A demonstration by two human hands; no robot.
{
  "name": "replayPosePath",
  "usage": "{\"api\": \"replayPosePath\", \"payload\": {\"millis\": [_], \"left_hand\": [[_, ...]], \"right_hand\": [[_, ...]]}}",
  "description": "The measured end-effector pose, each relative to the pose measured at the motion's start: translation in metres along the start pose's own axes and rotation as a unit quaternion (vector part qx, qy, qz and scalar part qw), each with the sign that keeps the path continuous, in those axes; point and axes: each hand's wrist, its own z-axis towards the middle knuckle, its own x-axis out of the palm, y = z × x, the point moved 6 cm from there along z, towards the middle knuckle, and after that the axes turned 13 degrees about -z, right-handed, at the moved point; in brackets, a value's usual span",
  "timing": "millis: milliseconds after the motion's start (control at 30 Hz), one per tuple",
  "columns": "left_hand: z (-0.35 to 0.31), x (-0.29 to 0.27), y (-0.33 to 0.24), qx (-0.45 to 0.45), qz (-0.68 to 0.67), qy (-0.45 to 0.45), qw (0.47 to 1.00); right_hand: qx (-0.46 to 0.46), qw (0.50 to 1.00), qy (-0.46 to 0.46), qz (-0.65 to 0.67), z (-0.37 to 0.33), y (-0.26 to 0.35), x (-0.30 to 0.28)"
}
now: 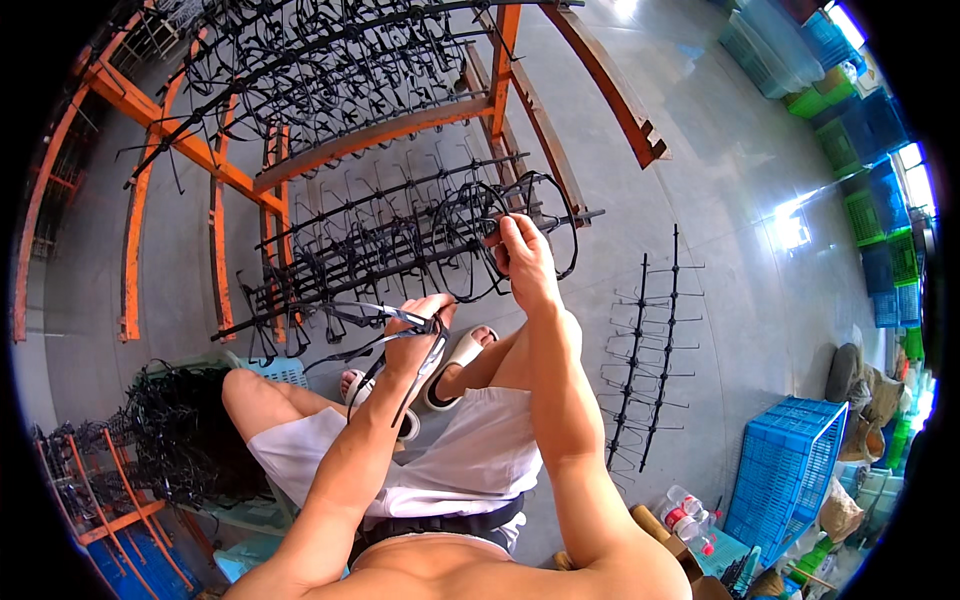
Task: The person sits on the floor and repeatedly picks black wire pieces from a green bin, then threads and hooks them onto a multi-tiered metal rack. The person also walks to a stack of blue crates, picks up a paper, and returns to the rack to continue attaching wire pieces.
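Grey, shiny floor (720,300) spreads around the seated person, and toward the left sits a dark heap (180,430) of thin black pieces, near the left knee. Above and right of it stands an orange rack (235,176), crowded with hooked black rods. Next comes the left hand (415,322), fingers curled tight around a bunch of black strips (437,327). Slim, glossy and bent, these look light and springy, probably smooth enough to slide on one another and prone to tangling, so mid-bunch seems the surest hold. The left forearm rises from the lower edge, elbow bent, with strips jutting out on either side of the fist. A long hooked bar (380,277) slants up to the right beyond that hand; it looks stiff, its thin hooks likely to snag. Near its right end the right hand (523,260) pinches a black loop (576,235) between thumb and fingertips, the arm reaching farther forward than the left. The loop seems light and flexible, best taken by its rim; whether it encircles the bar I cannot tell. Farther right, two spiky rods (629,370) lie side by side on the floor, then a blue crate (785,470)
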Motion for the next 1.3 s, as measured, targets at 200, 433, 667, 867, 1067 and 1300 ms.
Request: {"api": "replayPosePath", "payload": {"millis": [200, 433, 667, 867, 1067, 1300], "left_hand": [[0.004, -0.002, 0.000, -0.014, -0.023, -0.013, 1.000], [0.005, -0.001, -0.005, 0.014, -0.011, -0.012, 1.000], [-0.002, 0.003, -0.005, 0.026, 0.009, -0.003, 1.000], [0.005, -0.001, -0.004, 0.037, 0.000, -0.025, 0.999], [0.012, 0.000, -0.004, 0.025, -0.003, -0.046, 0.999], [0.011, 0.003, -0.003, 0.010, -0.006, -0.047, 0.999]], "right_hand": [[-0.085, 0.996, -0.002, -0.022, -0.017, -0.001, -0.011], [-0.165, 0.951, -0.066, -0.252, -0.039, 0.027, -0.014], [-0.163, 0.937, -0.087, -0.295, -0.050, 0.027, -0.019], [-0.057, 0.998, -0.010, -0.037, -0.040, -0.028, -0.023], [-0.038, 0.998, 0.021, 0.047, -0.059, -0.044, -0.018], [-0.034, 0.998, -0.035, 0.030, -0.060, -0.049, -0.017]]}}
